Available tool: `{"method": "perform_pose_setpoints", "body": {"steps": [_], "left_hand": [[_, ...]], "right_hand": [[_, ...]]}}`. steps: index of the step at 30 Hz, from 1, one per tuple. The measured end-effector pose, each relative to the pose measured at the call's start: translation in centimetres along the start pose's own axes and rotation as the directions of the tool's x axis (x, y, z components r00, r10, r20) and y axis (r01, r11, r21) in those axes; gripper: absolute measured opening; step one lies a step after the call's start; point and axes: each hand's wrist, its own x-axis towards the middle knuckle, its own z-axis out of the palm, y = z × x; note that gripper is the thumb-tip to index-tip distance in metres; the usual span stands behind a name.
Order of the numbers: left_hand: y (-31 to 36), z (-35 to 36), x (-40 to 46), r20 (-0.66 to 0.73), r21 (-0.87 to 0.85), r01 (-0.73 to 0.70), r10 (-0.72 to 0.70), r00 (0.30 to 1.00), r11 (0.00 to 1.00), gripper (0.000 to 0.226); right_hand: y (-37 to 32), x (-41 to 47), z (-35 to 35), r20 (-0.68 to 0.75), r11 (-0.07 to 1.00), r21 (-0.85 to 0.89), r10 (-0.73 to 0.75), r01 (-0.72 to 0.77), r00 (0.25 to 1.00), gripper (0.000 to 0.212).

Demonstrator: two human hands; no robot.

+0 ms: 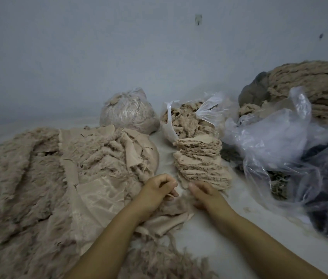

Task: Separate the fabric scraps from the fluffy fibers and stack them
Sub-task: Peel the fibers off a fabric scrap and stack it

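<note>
Right now both hands are low in the middle, close together over a soft beige scrap [171, 214] that lies on the white surface [209, 238]. The left hand [159, 190] has its fingers curled in, and it seems to pinch a bit of fluff or a thin edge of the scrap, though I cannot tell for sure which. The right hand [203, 193] rests on the scrap with its fingers loosely bent, just in front of the stack of scraps [201, 160]; I cannot tell if it holds anything. The stack is tall and neat, and its bottom edge nearly touches the right hand's fingertips. To the left of the left hand spreads a big fluffy pile [38, 178] of fur and cloth mixed up. Behind the stack stands an open plastic bag [187, 119] full of fluff, and a tied bag [129, 111] sits beside it. On the right lie big crinkly clear bags [279, 148], and a heap of beige strips [316, 87] is behind them
</note>
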Motion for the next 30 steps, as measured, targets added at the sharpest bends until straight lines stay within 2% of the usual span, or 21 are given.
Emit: {"method": "perform_pose_setpoints", "body": {"steps": [1,2,3,5,6,7,9,10,13,16,19,20,21,23,26,28,30], "left_hand": [[-0.1,0.1,0.1,-0.010,0.104,-0.008,0.009,1.000,0.995,0.011],[-0.5,0.0,0.1,0.024,0.192,0.003,-0.008,1.000,0.981,0.015],[-0.7,-0.2,-0.1,0.072,0.240,0.041,-0.060,0.996,0.970,0.035],[-1.2,-0.5,-0.3,0.159,0.310,0.109,-0.165,0.973,0.944,0.069],[-1.5,-0.6,-0.5,0.170,0.371,0.093,-0.166,0.971,0.924,0.072],[-1.8,-0.8,-0.5,0.162,0.433,0.064,-0.147,0.976,0.899,0.062],[-2.2,-1.1,-0.5,0.147,0.511,-0.012,-0.074,0.986,0.859,0.021],[-2.1,-1.2,-0.6,0.155,0.521,-0.034,-0.055,0.986,0.853,0.011],[-1.9,-1.3,-0.8,0.144,0.529,-0.052,-0.029,0.989,0.847,0.022],[-1.2,-0.9,-1.1,0.069,0.523,-0.102,0.077,0.995,0.846,0.024],[0.3,-0.6,-0.8,-0.089,0.231,-0.134,0.158,0.983,0.964,0.023],[0.8,-0.7,-0.6,-0.151,0.150,-0.137,0.160,0.976,0.979,0.022],[1.1,-0.8,-0.2,-0.204,0.145,-0.130,0.159,0.966,0.981,0.021],[0.7,-1.1,0.5,-0.257,0.316,-0.073,0.159,0.953,0.946,0.021],[-0.7,-1.0,0.6,-0.230,0.598,-0.018,0.193,0.954,0.802,0.011],[-1.5,-0.3,0.2,-0.214,0.680,-0.075,0.295,0.931,0.729,0.014],[-1.6,0.9,-0.3,-0.132,0.712,-0.223,0.438,0.889,0.666,0.017]], "right_hand": [[0.3,0.2,0.0,0.018,0.992,-0.126,0.020,-0.017,1.000,0.042],[0.5,0.3,-0.1,0.020,0.967,-0.257,0.010,-0.005,1.000,0.037],[0.6,0.5,-0.2,0.021,0.930,-0.366,-0.022,0.028,1.000,0.032],[0.6,0.5,-0.7,0.056,0.875,-0.476,-0.071,0.089,0.996,0.026],[0.5,0.5,-1.1,0.093,0.861,-0.497,-0.072,0.108,0.993,0.025],[0.3,0.5,-1.5,0.138,0.850,-0.513,-0.058,0.122,0.989,0.025],[0.0,0.2,-2.2,0.213,0.839,-0.526,-0.027,0.138,0.977,0.026],[-0.1,0.0,-2.5,0.230,0.835,-0.531,-0.026,0.147,0.973,0.023],[-0.1,-0.6,-3.0,0.230,0.850,-0.495,-0.071,0.180,0.971,0.016],[0.0,-0.9,-2.7,0.179,0.927,-0.282,-0.202,0.247,0.963,0.018],[-0.7,-0.7,-2.2,0.027,0.951,0.040,-0.307,0.306,0.951,0.015],[-1.0,-0.6,-2.2,-0.014,0.946,0.095,-0.310,0.310,0.951,0.017],[-1.0,-0.4,-2.2,-0.040,0.946,0.118,-0.298,0.301,0.954,0.019],[-0.4,-0.2,-2.6,-0.097,0.967,0.011,-0.253,0.255,0.963,0.018],[0.9,0.2,-3.8,-0.176,0.928,-0.354,-0.185,0.114,0.967,0.015],[0.9,0.3,-4.4,-0.146,0.926,-0.370,-0.145,0.082,0.979,0.016],[0.7,0.3,-4.6,-0.045,0.928,-0.363,-0.103,0.080,0.994,0.018]]}}
